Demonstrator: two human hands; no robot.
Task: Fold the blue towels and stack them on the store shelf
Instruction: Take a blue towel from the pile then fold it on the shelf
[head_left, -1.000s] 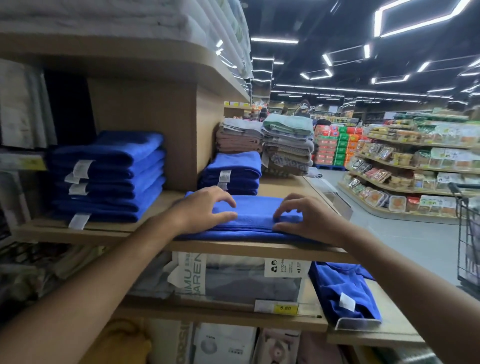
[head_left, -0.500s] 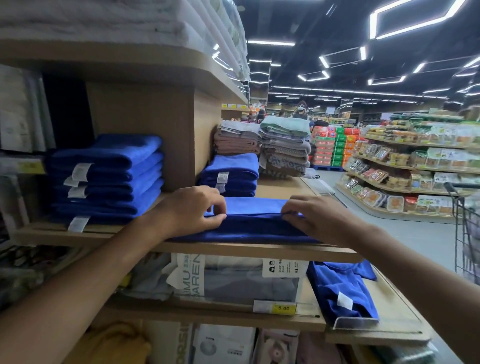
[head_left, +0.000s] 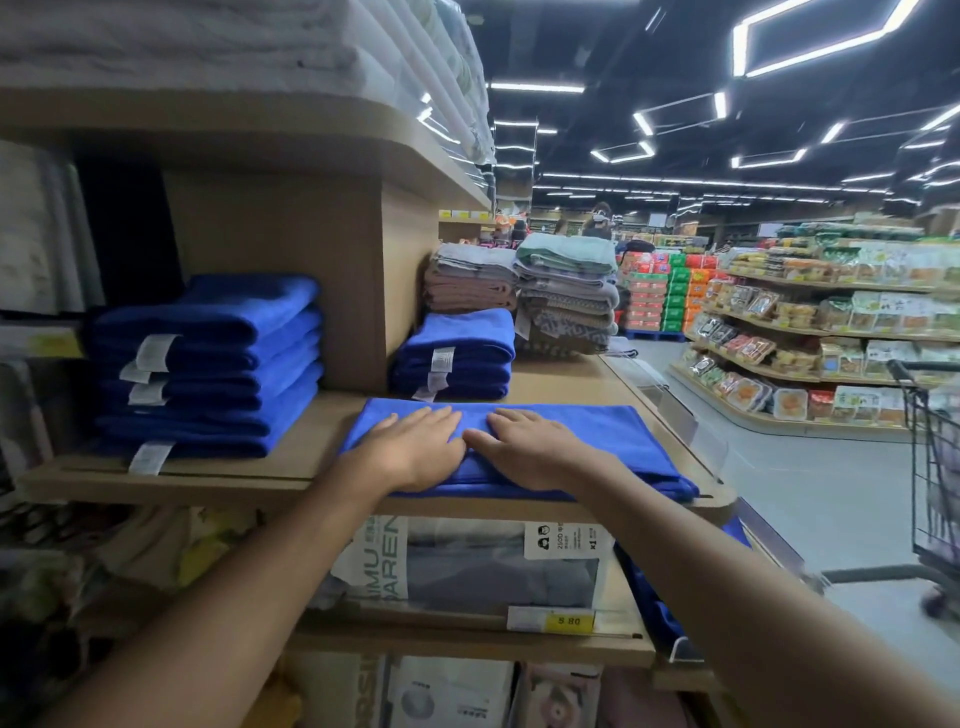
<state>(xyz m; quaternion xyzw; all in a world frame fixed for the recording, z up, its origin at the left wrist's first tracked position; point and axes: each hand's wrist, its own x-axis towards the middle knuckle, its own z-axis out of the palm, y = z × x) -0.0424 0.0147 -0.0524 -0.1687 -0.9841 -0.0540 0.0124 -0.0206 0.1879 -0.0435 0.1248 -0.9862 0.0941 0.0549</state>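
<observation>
Along the front of the pale wooden store shelf (head_left: 218, 480), the partly folded blue cloth towel (head_left: 618, 441) lies under the left hand (head_left: 410, 453) and right hand (head_left: 535, 451), both pressing palm-down with straight fingers (head_left: 437, 423), probably to smooth its crease.

The wooden shelf (head_left: 291, 475) carries a flat blue towel (head_left: 597, 441) near, folded blue stacks left (head_left: 208, 369) and far (head_left: 457, 358).

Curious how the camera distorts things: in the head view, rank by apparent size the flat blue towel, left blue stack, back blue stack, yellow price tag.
Left blue stack and flat blue towel: too alike to rank; the towel lies nearer.
Back blue stack.
Yellow price tag.
</observation>
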